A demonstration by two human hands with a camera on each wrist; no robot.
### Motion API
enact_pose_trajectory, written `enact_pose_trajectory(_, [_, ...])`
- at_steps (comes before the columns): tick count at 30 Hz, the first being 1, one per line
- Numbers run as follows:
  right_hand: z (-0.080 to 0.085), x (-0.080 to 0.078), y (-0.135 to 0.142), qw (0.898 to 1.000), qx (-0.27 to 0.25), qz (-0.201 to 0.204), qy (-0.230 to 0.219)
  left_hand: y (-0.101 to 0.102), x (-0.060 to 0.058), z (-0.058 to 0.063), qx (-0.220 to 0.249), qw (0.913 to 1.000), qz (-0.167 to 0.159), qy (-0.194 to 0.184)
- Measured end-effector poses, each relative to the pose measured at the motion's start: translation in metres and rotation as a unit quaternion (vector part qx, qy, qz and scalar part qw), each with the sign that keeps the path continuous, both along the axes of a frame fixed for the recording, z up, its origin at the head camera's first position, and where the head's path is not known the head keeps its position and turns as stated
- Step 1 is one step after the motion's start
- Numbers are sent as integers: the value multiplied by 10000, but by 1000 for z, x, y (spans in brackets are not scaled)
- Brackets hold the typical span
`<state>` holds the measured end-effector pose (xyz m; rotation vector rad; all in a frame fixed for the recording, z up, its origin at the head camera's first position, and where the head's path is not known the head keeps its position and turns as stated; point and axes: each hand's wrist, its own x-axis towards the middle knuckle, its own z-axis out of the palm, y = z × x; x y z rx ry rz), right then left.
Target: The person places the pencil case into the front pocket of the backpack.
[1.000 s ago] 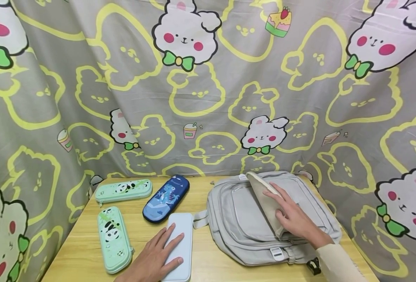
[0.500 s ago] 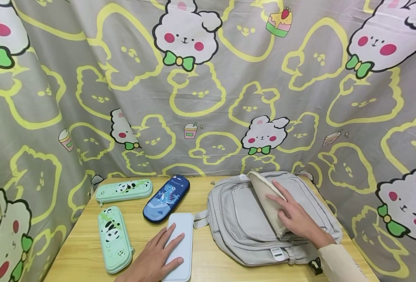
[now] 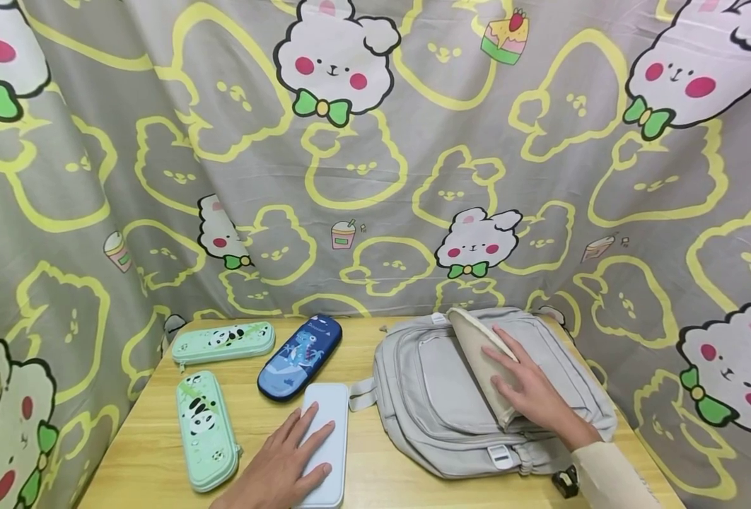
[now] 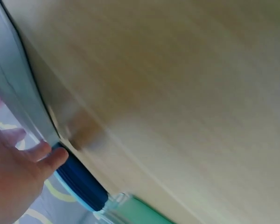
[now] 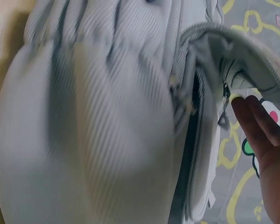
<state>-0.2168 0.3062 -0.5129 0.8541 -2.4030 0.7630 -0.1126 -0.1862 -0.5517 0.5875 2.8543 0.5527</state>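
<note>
A light blue flat case [image 3: 329, 452] lies near the table's front in the head view. My left hand [image 3: 276, 463] rests on its left side, fingers spread and straight. On the right a grey backpack [image 3: 407, 396] lies flat, its front pocket flap [image 3: 486, 367] raised. My right hand [image 3: 537, 396] touches that flap near its edge, fingers extended. In the right wrist view two straight fingers [image 5: 256, 123] show below the curved flap, beside a zipper [image 5: 191, 140]; the rest of the hand is partly cut off. The pocket's inside is mostly hidden.
Left of the light blue case lie a dark blue dinosaur pencil case [image 3: 300, 359] and two mint-green panda pencil cases, one lengthwise [image 3: 206, 431] and one crosswise [image 3: 223, 343]. A patterned curtain [image 3: 363, 177] surrounds the wooden table [image 3: 140, 431] at the back and sides.
My right hand's fingers have shifted slightly on the flap and spread a little; the flap's top has leaned slightly right. My left hand and the cases stay where they were.
</note>
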Motion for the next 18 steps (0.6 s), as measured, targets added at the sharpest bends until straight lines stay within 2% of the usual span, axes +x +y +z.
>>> enact_pose_trajectory(4, [2, 0, -6, 9999, -82, 97, 16, 6, 2, 3, -115, 9998, 125, 79])
enact_pose_trajectory(11, [7, 4, -14, 9996, -142, -120, -205, 19, 5, 3, -274, 9989, 325, 195])
enact_pose_trajectory(18, [11, 7, -18, 9996, -105, -247, -24, 27, 10, 2, -319, 9974, 616, 188])
